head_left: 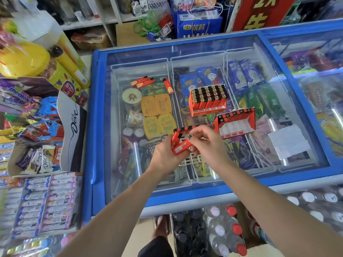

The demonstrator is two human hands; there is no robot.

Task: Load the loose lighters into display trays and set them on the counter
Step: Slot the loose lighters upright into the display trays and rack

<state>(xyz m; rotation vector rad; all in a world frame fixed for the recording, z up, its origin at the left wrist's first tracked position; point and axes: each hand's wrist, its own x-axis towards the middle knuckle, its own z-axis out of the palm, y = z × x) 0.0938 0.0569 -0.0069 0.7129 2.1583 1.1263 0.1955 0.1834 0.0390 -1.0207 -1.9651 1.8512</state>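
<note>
My left hand grips several red lighters over the glass lid of a blue chest freezer. My right hand pinches one of these lighters at its top end. Under my hands a row of black-capped red lighters stands in a white grid tray. A full red display tray of lighters stands on the lid further back. Beside it a second red tray tilts, with one row filled. Three loose red lighters and one more lie at the lid's back left.
Candy and chocolate boxes crowd the counter on my left, with a Mentos rack in front. Bottled drinks stand on the floor below the freezer. A white paper lies on the lid's right side.
</note>
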